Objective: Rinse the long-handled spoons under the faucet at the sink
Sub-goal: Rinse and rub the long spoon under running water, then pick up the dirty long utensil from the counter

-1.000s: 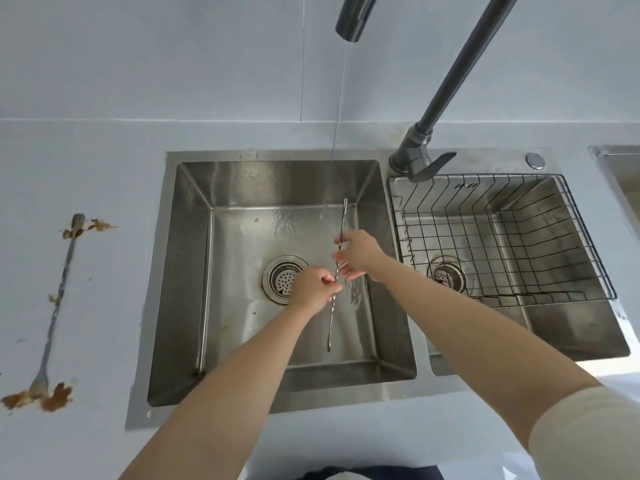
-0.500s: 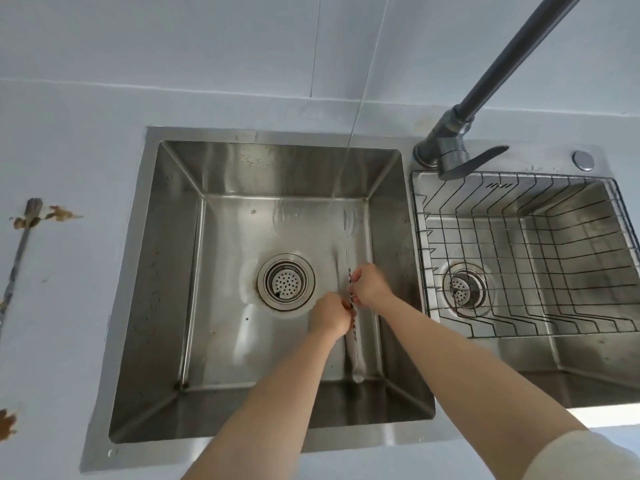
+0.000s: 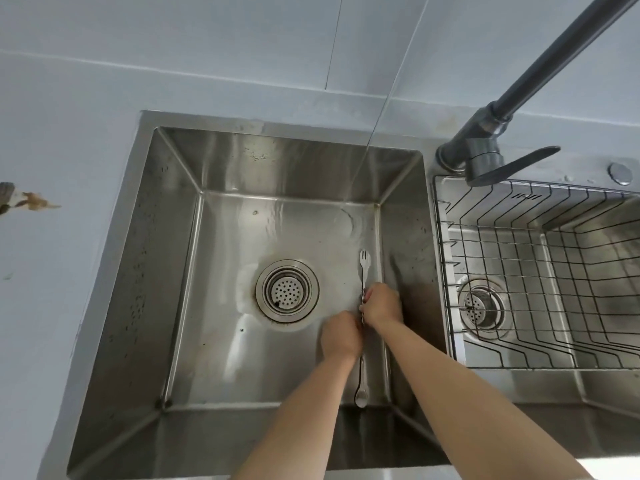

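Observation:
A thin metal long-handled spoon (image 3: 362,375) with a fork end at the top and a small bowl at the bottom lies lengthwise low in the left sink basin (image 3: 221,306). My left hand (image 3: 341,336) and my right hand (image 3: 382,304) both grip its twisted middle, fingers curled round it. A thin stream of water (image 3: 367,154) falls from the dark faucet (image 3: 491,147) and lands on the basin floor beyond the fork end. A second dirty spoon (image 3: 7,194) pokes in at the left edge of the counter.
The basin's round drain strainer (image 3: 286,291) sits left of my hands. A black wire rack (image 3: 540,271) fills the right basin. Brown food smears (image 3: 38,202) mark the pale counter on the left. The tiled wall rises behind the sink.
Both hands have carried the spoon down and nearer to me in the basin, out from under the stream. My view has shifted right and down, so the counter spoon is nearly out of frame.

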A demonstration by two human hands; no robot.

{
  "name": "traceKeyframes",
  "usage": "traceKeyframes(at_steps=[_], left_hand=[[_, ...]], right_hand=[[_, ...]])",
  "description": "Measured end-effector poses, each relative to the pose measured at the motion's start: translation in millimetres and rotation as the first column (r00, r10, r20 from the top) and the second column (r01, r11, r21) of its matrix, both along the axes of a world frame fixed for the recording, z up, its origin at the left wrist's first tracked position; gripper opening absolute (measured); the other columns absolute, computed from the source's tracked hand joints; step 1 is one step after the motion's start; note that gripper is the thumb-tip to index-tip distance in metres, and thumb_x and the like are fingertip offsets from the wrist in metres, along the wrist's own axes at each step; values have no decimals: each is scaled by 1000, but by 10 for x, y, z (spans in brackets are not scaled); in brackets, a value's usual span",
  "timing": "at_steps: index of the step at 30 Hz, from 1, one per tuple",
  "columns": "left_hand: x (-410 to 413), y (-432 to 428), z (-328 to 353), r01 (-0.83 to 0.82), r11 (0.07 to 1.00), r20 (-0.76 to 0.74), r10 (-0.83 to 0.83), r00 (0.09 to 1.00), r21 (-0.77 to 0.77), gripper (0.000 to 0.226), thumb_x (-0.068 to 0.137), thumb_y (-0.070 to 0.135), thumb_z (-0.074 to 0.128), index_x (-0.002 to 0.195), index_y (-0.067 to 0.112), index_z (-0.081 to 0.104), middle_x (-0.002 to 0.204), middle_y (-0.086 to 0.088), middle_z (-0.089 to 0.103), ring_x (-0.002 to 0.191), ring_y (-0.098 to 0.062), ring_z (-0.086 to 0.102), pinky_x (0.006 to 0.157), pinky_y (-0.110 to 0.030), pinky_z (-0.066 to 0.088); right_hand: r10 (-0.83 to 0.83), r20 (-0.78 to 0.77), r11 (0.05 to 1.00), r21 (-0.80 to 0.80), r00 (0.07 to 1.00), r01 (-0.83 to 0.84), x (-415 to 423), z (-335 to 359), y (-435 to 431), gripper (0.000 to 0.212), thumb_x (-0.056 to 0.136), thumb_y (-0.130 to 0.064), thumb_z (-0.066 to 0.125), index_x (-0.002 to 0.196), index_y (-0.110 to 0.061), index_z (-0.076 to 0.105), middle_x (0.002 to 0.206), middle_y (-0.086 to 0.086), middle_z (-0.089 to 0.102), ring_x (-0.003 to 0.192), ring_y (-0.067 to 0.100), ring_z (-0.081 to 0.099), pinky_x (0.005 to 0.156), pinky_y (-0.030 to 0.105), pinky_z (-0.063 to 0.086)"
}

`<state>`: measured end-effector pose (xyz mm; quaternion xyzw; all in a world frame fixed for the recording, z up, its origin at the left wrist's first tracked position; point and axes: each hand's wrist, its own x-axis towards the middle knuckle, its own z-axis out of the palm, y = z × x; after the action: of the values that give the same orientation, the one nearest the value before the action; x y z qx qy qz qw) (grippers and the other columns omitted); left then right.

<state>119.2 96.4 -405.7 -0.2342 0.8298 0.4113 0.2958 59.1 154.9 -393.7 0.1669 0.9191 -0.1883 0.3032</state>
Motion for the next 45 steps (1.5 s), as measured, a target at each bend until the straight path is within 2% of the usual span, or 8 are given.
traceKeyframes(at_steps=[11,16,22,25,31,36,42,45], left_hand=[[70,-415,675,150,976,-212,-181,960,-155,36,96,25,34,108,1,59,113,-19,62,107,-34,57,85,-41,45],[262,-856,1142,281,896,-146,-347,927,-343,59,98,40,21,146,12,4,158,-5,2,146,-23,-1,117,-49,3],[631,-1426,1653,103,871,-185,-215,959,-480,67,91,51,5,145,14,-10,154,-2,-20,144,-22,-15,116,-48,-7],[830,-1747,1855,-2,846,-251,-156,955,-534,75,84,57,-6,145,14,-10,156,-4,-15,145,-22,-11,118,-46,-2],[1180,-2544,2142,-256,769,-369,28,929,-586,55,98,37,24,145,11,12,155,-8,17,143,-24,17,117,-37,20],[1453,-3113,2146,-443,756,-360,290,886,-481,44,97,33,36,135,12,33,139,-10,41,121,-25,48,99,-36,42],[1612,-3520,1897,-517,746,-296,426,855,-419,40,95,27,41,131,11,39,134,-11,46,121,-26,47,98,-37,41],[1557,-3637,1769,-460,759,-252,385,888,-460,37,94,28,44,126,11,44,129,-8,52,118,-25,49,96,-37,43]], right_hand=[[157,-20,981,-111,987,-158,170,667,-145,41,97,-25,38,130,-2,37,131,22,48,114,35,52,86,36,43],[437,-12,899,-39,899,-437,327,1101,-444,67,98,-43,24,149,-15,-9,157,13,-13,146,30,-6,118,45,7],[608,-133,793,56,783,-607,543,1511,-901,74,96,-51,22,146,-16,-20,155,8,-25,144,26,-17,118,45,-3],[655,-187,750,40,732,-660,639,1691,-1194,74,95,-51,23,146,-15,-18,155,8,-25,145,27,-16,118,46,-2],[697,-368,644,-59,616,-763,804,2035,-2056,66,97,-42,33,149,-13,4,158,13,-3,146,30,2,116,43,12],[762,-358,534,-125,540,-836,894,2095,-2799,56,97,-37,36,145,-12,22,152,10,21,141,29,18,111,39,26],[697,-282,594,-288,659,-751,928,1948,-3496,36,96,-27,41,124,-6,48,125,13,51,121,28,45,93,33,39],[593,-221,695,-346,774,-631,874,1841,-3734,23,92,-20,47,74,-6,50,79,6,53,88,27,57,63,27,38]])
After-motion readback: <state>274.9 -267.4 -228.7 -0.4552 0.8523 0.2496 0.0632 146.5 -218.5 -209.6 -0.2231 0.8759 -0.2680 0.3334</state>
